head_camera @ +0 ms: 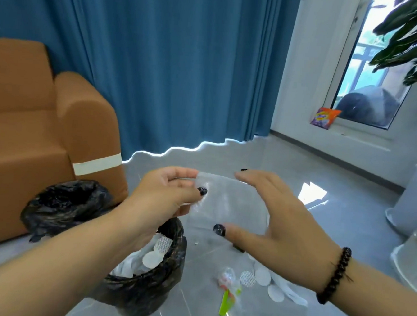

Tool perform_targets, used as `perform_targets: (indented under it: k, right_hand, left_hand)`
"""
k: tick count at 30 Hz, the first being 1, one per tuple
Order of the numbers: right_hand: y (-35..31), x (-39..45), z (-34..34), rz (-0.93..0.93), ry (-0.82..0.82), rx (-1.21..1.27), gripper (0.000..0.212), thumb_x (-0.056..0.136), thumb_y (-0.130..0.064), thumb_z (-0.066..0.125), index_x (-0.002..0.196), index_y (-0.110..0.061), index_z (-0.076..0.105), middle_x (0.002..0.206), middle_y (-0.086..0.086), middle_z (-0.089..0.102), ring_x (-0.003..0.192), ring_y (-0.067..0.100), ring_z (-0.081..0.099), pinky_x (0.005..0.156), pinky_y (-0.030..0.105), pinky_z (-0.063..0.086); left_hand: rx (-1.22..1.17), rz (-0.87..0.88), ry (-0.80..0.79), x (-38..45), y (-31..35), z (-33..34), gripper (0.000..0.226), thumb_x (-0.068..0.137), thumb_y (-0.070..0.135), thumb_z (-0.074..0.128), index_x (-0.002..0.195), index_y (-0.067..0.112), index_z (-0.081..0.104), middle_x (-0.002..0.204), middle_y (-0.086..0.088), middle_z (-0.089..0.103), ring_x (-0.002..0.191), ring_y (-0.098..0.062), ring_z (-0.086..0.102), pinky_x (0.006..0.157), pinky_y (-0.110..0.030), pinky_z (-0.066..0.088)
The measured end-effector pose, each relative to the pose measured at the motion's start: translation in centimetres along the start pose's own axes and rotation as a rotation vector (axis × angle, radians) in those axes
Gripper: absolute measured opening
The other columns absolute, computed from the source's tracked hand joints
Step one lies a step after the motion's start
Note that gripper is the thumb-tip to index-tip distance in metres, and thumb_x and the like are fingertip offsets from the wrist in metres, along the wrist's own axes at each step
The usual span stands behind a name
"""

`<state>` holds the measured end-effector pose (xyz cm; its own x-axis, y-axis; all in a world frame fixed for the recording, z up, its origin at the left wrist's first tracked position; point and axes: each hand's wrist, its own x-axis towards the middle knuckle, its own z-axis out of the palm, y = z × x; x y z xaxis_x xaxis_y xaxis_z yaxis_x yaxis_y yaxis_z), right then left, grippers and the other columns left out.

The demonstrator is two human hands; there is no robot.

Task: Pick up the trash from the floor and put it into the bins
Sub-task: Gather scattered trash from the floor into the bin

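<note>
A clear plastic bag (229, 203) hangs in the air between my hands, above the floor. My left hand (168, 194) pinches its left edge between thumb and fingers. My right hand (277, 212) spans its right side, fingers along the top edge and thumb at the bottom edge. Below my left forearm stands a bin lined with a black bag (166, 285), holding white round pads and crumpled white trash. A second black-lined bin (58, 204) stands behind it by the sofa. On the floor lie white round pads (260, 277), a clear wrapper (226, 277) and a green strip (224, 304).
An orange sofa (32, 125) fills the left. Blue curtains (172, 56) hang behind. White plant pots (414, 202) with a leafy plant stand at the right. An orange snack packet (325, 118) leans on the window sill.
</note>
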<state>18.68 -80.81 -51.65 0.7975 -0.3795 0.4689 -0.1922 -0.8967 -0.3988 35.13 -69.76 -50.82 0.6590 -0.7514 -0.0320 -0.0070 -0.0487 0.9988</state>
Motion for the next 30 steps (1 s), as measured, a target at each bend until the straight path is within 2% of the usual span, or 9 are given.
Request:
perform_targets:
  k: [3, 6, 9, 11, 14, 18, 21, 26, 30]
  right_hand:
    - [0.8, 0.6, -0.8, 0.125, 0.093, 0.058, 0.066, 0.078, -0.053, 0.063, 0.135, -0.033, 0.037, 0.129, -0.023, 0.033, 0.121, -0.008, 0.029, 0.095, -0.006, 0.017]
    - [2.6, 1.4, -0.8, 0.278, 0.011, 0.236, 0.047, 0.080, -0.038, 0.069, 0.123, -0.032, 0.052, 0.119, -0.016, 0.055, 0.112, 0.000, 0.050, 0.100, 0.017, 0.039]
    - [3.4, 1.5, -0.5, 0.421, -0.135, 0.550, 0.019, 0.083, -0.013, 0.069, 0.100, -0.020, 0.069, 0.093, 0.006, 0.073, 0.084, 0.017, 0.067, 0.087, 0.037, 0.055]
    - [3.5, 1.3, 0.0, 0.475, -0.190, 0.641, 0.012, 0.083, -0.007, 0.069, 0.093, -0.011, 0.070, 0.086, 0.011, 0.074, 0.074, 0.018, 0.068, 0.073, 0.035, 0.059]
    - [3.1, 1.2, 0.9, 0.492, -0.166, 0.683, 0.010, 0.079, -0.005, 0.072, 0.088, -0.011, 0.071, 0.084, 0.009, 0.074, 0.069, 0.015, 0.067, 0.060, 0.027, 0.056]
    - [2.5, 0.9, 1.4, 0.492, -0.172, 0.770, 0.012, 0.077, -0.003, 0.074, 0.088, -0.009, 0.070, 0.083, 0.009, 0.074, 0.066, 0.014, 0.067, 0.056, 0.022, 0.053]
    - [2.4, 0.7, 1.3, 0.513, -0.163, 0.839, 0.008, 0.081, -0.006, 0.071, 0.088, -0.005, 0.068, 0.078, 0.011, 0.071, 0.058, 0.016, 0.063, 0.049, 0.023, 0.051]
    - [2.6, 0.6, 1.0, 0.516, -0.123, 0.890, 0.009, 0.084, -0.017, 0.067, 0.087, -0.009, 0.067, 0.052, 0.014, 0.052, 0.033, 0.015, 0.043, 0.038, 0.019, 0.035]
    - [2.7, 0.5, 0.4, 0.486, -0.128, 0.995, 0.012, 0.083, -0.010, 0.064, 0.092, -0.011, 0.072, 0.065, 0.018, 0.055, 0.038, 0.016, 0.048, 0.039, 0.022, 0.041]
  left_hand:
    - [-0.048, 0.039, -0.020, -0.2, 0.0, -0.5, 0.032, 0.078, -0.001, 0.071, 0.108, 0.006, 0.066, 0.101, -0.015, 0.073, 0.098, -0.037, 0.066, 0.096, -0.053, 0.047]
    - [-0.050, 0.028, -0.074, -0.1, -1.0, -1.1, 0.037, 0.071, 0.005, 0.073, 0.107, 0.004, 0.068, 0.102, -0.015, 0.073, 0.097, -0.036, 0.067, 0.095, -0.050, 0.049]
    - [-0.036, -0.019, -0.096, 0.1, -2.2, -1.8, 0.029, 0.078, -0.001, 0.069, 0.107, 0.003, 0.068, 0.100, -0.014, 0.074, 0.086, -0.024, 0.070, 0.081, -0.035, 0.058]
    - [0.024, -0.040, -0.097, 0.2, -2.6, -2.2, 0.024, 0.082, 0.002, 0.068, 0.106, 0.003, 0.069, 0.100, -0.015, 0.074, 0.084, -0.022, 0.070, 0.076, -0.031, 0.059]
    - [0.141, -0.036, -0.146, -0.1, -2.6, -2.8, 0.020, 0.085, 0.011, 0.067, 0.104, 0.004, 0.069, 0.096, -0.013, 0.075, 0.081, -0.020, 0.070, 0.073, -0.030, 0.059]
    - [0.187, 0.001, -0.178, -0.8, -2.5, -3.2, 0.018, 0.087, 0.012, 0.066, 0.104, 0.008, 0.069, 0.093, -0.010, 0.075, 0.081, -0.019, 0.071, 0.076, -0.033, 0.058]
    - [0.165, 0.020, -0.181, -1.0, -2.1, -3.5, 0.019, 0.086, 0.011, 0.066, 0.105, 0.008, 0.070, 0.092, -0.012, 0.075, 0.078, -0.018, 0.070, 0.069, -0.030, 0.058]
    - [0.069, 0.022, -0.198, -0.9, -1.4, -3.6, 0.019, 0.088, 0.013, 0.063, 0.104, 0.015, 0.072, 0.099, -0.014, 0.073, 0.084, -0.023, 0.070, 0.070, -0.030, 0.057]
    - [-0.006, 0.004, -0.204, -0.7, -1.5, -3.7, 0.022, 0.089, 0.006, 0.060, 0.101, 0.018, 0.075, 0.103, -0.019, 0.071, 0.087, -0.027, 0.068, 0.068, -0.030, 0.059]
